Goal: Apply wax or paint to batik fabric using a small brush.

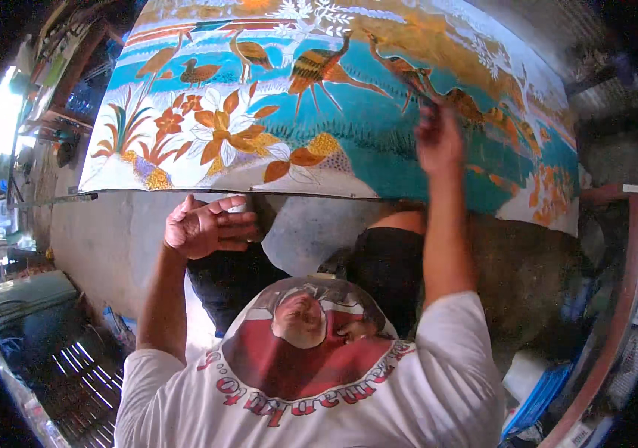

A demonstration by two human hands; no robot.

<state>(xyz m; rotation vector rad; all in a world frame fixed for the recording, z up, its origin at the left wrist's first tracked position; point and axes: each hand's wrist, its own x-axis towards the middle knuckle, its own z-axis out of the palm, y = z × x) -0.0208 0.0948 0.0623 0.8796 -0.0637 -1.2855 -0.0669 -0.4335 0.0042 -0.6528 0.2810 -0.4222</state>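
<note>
A large painted cloth (378,160) slopes in front of me, covered with long-legged birds, a duck, orange flowers and teal water. My right hand (438,138) is raised over its right half, fingers closed around a slim dark paintbrush (417,91). Hand and brush are smeared by motion. The brush lies over a brown-and-orange bird (401,67); whether it touches the cloth I cannot tell. Below the cloth's near edge, my left hand (214,228) is held with its fingers spread. A small pale thing (237,206) shows by its fingertips, too small to make out.
A reddish-brown frame bar (611,336) runs down the right side. Blue folded material (539,399) lies at the lower right. On the left stand a grey-green box (31,295) and a dark slatted surface (83,381). Grey concrete floor (110,239) lies beneath the cloth.
</note>
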